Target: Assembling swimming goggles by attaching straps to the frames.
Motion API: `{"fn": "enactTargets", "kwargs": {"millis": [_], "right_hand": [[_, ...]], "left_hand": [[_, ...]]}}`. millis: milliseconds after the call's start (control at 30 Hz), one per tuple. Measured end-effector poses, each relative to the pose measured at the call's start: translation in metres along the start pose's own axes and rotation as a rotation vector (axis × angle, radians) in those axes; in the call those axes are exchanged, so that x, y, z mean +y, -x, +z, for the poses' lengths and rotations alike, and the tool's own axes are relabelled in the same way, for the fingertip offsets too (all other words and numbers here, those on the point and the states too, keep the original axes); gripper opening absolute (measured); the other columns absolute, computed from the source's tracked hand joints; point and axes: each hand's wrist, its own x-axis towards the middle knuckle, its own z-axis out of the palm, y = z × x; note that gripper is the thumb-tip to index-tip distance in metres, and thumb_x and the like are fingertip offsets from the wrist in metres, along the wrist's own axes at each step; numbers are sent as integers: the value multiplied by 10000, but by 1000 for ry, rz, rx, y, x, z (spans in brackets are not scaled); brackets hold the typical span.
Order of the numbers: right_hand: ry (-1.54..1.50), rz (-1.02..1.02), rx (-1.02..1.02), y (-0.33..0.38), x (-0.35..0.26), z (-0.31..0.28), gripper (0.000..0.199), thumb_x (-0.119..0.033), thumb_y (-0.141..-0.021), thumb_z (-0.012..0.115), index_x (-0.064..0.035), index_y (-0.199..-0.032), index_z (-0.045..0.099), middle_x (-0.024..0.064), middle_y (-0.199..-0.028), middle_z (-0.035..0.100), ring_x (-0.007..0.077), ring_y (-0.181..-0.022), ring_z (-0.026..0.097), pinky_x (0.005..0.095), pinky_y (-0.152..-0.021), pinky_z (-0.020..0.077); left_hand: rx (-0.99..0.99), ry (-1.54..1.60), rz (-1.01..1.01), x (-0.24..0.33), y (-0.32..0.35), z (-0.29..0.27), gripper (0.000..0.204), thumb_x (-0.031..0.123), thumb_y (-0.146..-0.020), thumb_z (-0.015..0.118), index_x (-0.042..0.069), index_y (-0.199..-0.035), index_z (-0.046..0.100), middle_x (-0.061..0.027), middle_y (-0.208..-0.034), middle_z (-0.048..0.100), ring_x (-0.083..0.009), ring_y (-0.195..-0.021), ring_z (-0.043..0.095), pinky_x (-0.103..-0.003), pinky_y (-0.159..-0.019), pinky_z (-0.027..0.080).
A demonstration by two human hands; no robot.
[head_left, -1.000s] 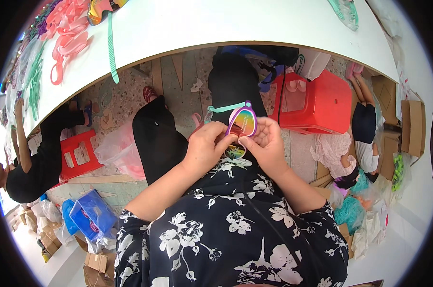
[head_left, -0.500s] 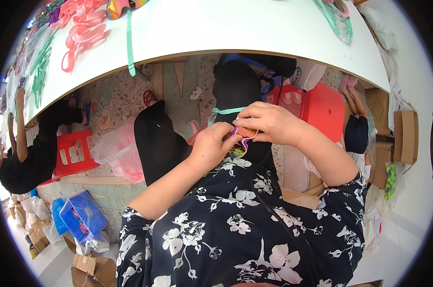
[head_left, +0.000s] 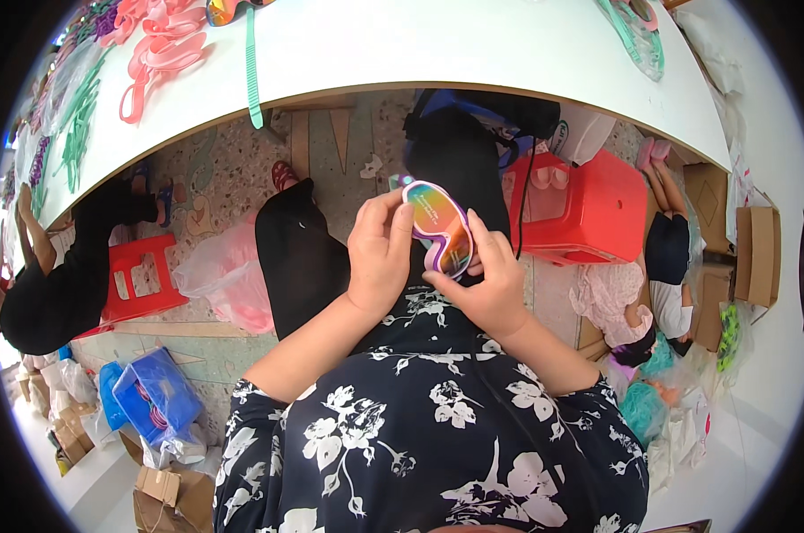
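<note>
Both hands hold a pair of goggles [head_left: 437,213] over my lap, tilted, with the rainbow mirrored lens turned up toward me. Its frame is white and purple. My left hand [head_left: 378,253] grips one end, fingers closed along the frame's left edge. At the other end my right hand [head_left: 489,284] pinches the frame between thumb and fingers. A bit of mint-green strap shows beside the left fingertips; the rest of it is hidden.
A white table [head_left: 366,49] curves ahead, bearing pink straps [head_left: 167,53], green straps [head_left: 78,124] and other goggles [head_left: 229,11]. Red stools [head_left: 589,209] stand right and left. A pink plastic bag [head_left: 238,275] and a blue bin [head_left: 158,395] are leftward. Other people sit on both sides.
The goggles have turned so the lens faces up, and have risen slightly. My right hand has moved from above them to their lower right side. The green strap has mostly gone from sight.
</note>
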Motion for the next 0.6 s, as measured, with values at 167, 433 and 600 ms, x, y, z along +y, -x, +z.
{"fn": "enactTargets", "kwargs": {"millis": [167,433,600], "right_hand": [[3,-166,59,6,11,-11,776,-323,-744,874,70,-1336,561,126,-949,632,247,-776,640,335,-694,531],[-513,267,-163,-36,29,-39,283,-124,-919,731,27,-1157,713,59,-847,644,149,-759,609,268,-676,486],[-977,645,-420,-58,49,-48,167,-130,-885,776,-8,-980,712,6,-813,649,70,-703,590,203,-616,467]], "left_hand": [[-117,-154,225,3,-2,7,216,102,-985,593,7,-1159,677,-151,-1010,652,-304,-955,631,-388,-859,494],[-301,-321,440,34,-10,0,297,18,-889,693,20,-1186,697,-134,-935,643,-284,-834,628,-346,-756,514],[-400,-152,156,40,-20,4,266,68,-900,735,14,-1158,701,-72,-874,663,-141,-734,615,-283,-612,487]]}}
